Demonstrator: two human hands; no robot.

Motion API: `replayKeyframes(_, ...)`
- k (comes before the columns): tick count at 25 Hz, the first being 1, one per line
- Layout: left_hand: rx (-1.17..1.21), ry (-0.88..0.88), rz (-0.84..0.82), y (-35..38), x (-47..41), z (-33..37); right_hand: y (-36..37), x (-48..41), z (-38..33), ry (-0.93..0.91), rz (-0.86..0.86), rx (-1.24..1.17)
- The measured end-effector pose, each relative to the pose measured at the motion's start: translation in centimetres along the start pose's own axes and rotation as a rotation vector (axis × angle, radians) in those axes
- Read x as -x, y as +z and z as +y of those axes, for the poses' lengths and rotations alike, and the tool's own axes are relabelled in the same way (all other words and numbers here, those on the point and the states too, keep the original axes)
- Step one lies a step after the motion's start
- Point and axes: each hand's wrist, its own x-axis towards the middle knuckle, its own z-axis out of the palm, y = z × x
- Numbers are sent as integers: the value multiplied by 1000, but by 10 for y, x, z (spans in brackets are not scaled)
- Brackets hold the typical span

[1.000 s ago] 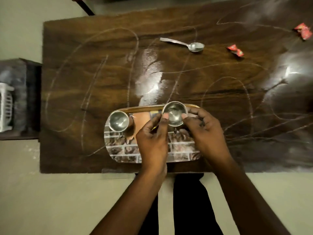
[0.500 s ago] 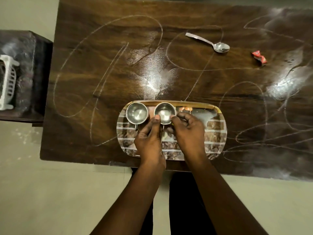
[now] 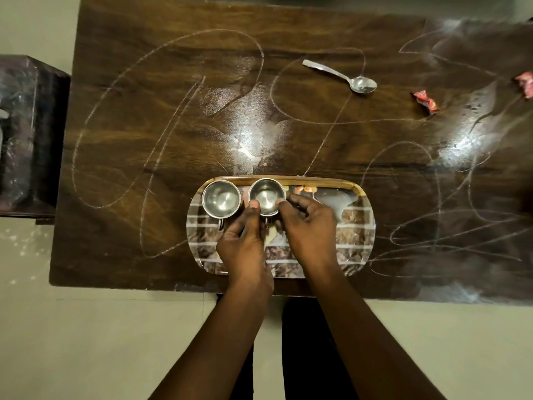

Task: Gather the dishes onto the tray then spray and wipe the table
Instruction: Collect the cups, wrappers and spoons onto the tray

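Note:
A patterned oval tray (image 3: 356, 226) lies at the near edge of the dark wooden table (image 3: 173, 125). Two steel cups stand side by side at its far left: the left cup (image 3: 221, 199) is free, and the right cup (image 3: 266, 196) is pinched at its rim between my left hand (image 3: 245, 243) and my right hand (image 3: 308, 229). A steel spoon (image 3: 343, 76) lies on the table far beyond the tray, to the right. White chalk-like scribbles and smears cover the tabletop.
Two red candy wrappers lie at the far right, one (image 3: 425, 101) near the spoon and one (image 3: 526, 83) at the frame edge. A dark side stand (image 3: 26, 134) sits left of the table. Pale floor lies in front.
The right cup came down onto the tray beside the left cup, both hands still on it. The view shifted, so the table sits lower and more to the right.

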Motion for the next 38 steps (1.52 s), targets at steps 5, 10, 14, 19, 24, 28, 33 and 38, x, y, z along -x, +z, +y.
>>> replayKeyframes(5, -112, 70, 50, -6, 19, 5, -11, 2, -1, 39, -54, -53)
replayKeyframes(10, -361, 313, 16, 12, 64, -31, -90, 0, -6, -75, -9, -54)
replayKeyframes(14, -511, 339, -255, 75, 105, -86, -209, -3, -4, -153, 113, -68)
replayKeyframes(19, -733, 314, -527, 178, 160, -154, -369, -22, 13, -234, 442, 102)
replayKeyframes(24, -856, 59, -740, 271, 198, -205, -486, -57, 24, -135, 618, -3)
replayKeyframes(28, -835, -88, -768, 325, 209, -249, -527, -93, 38, -20, 580, -167)
replayKeyframes(33, -700, -231, -712, 358, 216, -277, -538, -120, 56, 29, 468, -218)
replayKeyframes(38, -652, -211, -673, 348, 219, -261, -515, -112, 48, 17, 422, -290)
